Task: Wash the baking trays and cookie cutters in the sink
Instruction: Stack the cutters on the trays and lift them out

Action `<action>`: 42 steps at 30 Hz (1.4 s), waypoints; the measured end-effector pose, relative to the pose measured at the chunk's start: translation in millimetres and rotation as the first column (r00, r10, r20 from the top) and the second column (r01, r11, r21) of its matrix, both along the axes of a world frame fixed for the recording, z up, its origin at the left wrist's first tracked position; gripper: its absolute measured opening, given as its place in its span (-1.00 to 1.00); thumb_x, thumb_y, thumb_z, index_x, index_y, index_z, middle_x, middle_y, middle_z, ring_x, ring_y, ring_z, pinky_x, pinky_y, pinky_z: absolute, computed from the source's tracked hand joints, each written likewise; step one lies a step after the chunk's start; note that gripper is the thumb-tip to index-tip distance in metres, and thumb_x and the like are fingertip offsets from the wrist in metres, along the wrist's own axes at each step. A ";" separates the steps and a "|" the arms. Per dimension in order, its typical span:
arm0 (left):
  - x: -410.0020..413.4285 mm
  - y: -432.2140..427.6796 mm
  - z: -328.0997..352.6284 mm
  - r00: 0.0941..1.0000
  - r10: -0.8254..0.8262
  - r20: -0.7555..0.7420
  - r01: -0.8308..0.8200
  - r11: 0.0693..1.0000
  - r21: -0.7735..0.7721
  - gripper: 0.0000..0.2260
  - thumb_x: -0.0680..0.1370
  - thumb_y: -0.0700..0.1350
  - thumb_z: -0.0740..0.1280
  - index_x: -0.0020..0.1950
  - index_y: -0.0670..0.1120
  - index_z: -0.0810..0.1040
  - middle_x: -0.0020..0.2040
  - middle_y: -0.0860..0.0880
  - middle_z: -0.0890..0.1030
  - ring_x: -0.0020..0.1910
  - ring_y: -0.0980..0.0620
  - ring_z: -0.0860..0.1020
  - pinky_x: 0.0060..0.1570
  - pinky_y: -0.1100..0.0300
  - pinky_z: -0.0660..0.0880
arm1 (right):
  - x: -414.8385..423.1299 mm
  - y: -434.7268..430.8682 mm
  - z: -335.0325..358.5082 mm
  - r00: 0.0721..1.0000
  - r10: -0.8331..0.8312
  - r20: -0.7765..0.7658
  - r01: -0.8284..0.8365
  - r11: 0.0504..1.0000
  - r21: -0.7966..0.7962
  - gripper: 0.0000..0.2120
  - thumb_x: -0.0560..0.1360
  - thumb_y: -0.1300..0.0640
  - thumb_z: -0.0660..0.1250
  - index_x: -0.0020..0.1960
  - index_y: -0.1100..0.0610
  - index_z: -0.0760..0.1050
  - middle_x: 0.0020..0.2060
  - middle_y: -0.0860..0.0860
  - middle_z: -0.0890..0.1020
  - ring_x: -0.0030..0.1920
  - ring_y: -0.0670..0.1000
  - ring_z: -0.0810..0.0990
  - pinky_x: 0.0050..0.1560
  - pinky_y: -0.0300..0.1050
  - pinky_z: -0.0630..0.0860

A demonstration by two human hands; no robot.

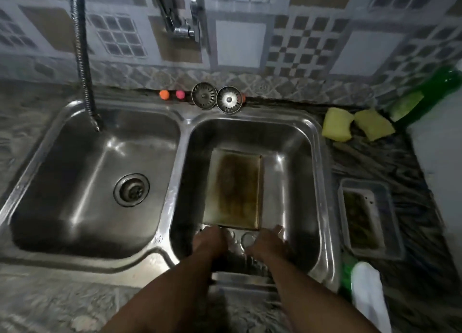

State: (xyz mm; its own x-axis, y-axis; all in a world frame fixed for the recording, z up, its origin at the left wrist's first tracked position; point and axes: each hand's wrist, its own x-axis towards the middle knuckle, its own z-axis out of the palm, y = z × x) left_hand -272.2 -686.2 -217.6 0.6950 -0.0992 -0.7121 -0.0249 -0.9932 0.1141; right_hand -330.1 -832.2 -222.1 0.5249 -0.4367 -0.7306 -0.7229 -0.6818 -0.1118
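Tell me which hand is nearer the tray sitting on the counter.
Right. The right hand is in the right basin, left of the counter tray; the left hand is farther left in that basin.

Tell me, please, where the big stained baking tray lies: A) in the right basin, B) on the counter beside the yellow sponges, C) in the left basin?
A: the baking tray lies flat on the floor of the right basin, just ahead of the left hand and right hand.
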 end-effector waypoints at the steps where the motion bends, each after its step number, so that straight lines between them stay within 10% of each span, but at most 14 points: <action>1: -1.0 0.5 -0.3 1.000 0.002 0.011 -0.002 1.000 0.003 -0.68 0.60 0.05 0.23 0.24 -0.08 0.58 0.25 -0.07 0.60 0.27 -0.07 0.56 0.19 0.09 0.48 | -1.3 2.1 -1.5 1.000 0.005 0.003 -0.005 1.000 0.018 -0.27 0.35 -0.27 0.45 0.39 0.09 0.41 0.52 0.20 0.10 0.35 0.17 0.44 0.30 -0.01 0.40; 19: 30.3 -4.5 38.8 0.939 -0.281 -0.196 0.258 0.956 -0.139 -0.71 0.40 -0.20 0.54 0.10 -0.20 0.66 0.09 -0.18 0.69 0.01 -0.12 0.68 -0.12 0.14 0.59 | 52.6 -48.0 49.8 0.996 0.053 0.068 -0.060 0.994 0.095 -0.19 0.28 -0.14 0.54 0.41 0.14 0.34 0.46 0.22 0.21 0.25 0.16 0.46 -0.13 -0.17 0.41; 26: 55.4 -16.0 50.2 0.923 -0.306 0.234 0.346 0.925 -0.159 -0.79 0.55 -0.06 0.39 0.12 -0.14 0.56 0.06 -0.15 0.62 0.05 -0.19 0.64 0.02 0.02 0.56 | 117.0 -47.3 70.8 0.936 0.069 0.344 -0.118 0.985 0.124 -0.52 0.30 -0.08 0.54 0.13 0.08 0.50 0.13 0.06 0.29 -0.03 0.07 0.52 -0.18 -0.20 0.52; 32: 71.4 -12.3 20.8 0.899 -0.317 0.302 0.368 0.921 -0.129 -0.82 0.59 -0.14 0.28 0.14 -0.11 0.60 0.04 -0.12 0.68 0.02 -0.15 0.66 0.01 0.01 0.61 | 152.1 -29.9 56.2 0.924 0.067 0.376 -0.158 0.963 0.218 -0.69 0.36 0.04 0.52 -0.01 0.08 0.47 -0.16 0.01 0.57 -0.21 -0.03 0.57 -0.21 -0.13 0.54; 36: 79.0 -6.1 5.0 0.897 -0.280 0.343 0.347 0.926 -0.150 -0.79 0.60 -0.06 0.26 0.12 -0.10 0.61 0.01 -0.10 0.68 -0.04 -0.11 0.67 -0.02 0.04 0.61 | 168.1 -29.2 43.5 0.906 0.085 0.414 -0.177 0.966 0.189 -0.65 0.40 0.05 0.52 0.11 0.06 0.48 -0.10 -0.07 0.44 -0.14 -0.07 0.46 -0.33 -0.26 0.29; 42: 85.4 7.6 -0.5 0.872 -0.058 0.487 0.225 0.929 -0.293 -0.53 0.46 0.27 0.31 0.28 0.06 0.49 0.25 -0.01 0.47 0.21 -0.04 0.45 0.22 -0.01 0.43 | 160.6 -36.7 19.3 0.850 -0.001 0.526 -0.132 0.968 0.214 -0.51 0.48 -0.07 0.43 0.36 -0.01 0.45 0.36 -0.02 0.41 0.19 0.01 0.52 0.13 -0.11 0.50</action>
State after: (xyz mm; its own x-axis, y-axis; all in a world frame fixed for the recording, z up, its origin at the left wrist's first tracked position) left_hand -186.8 -678.6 -218.1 0.8936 -0.3921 -0.2186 -0.2949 -0.8798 0.3728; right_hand -169.5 -868.8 -202.8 0.8760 -0.2396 -0.4186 -0.4681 -0.6315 -0.6181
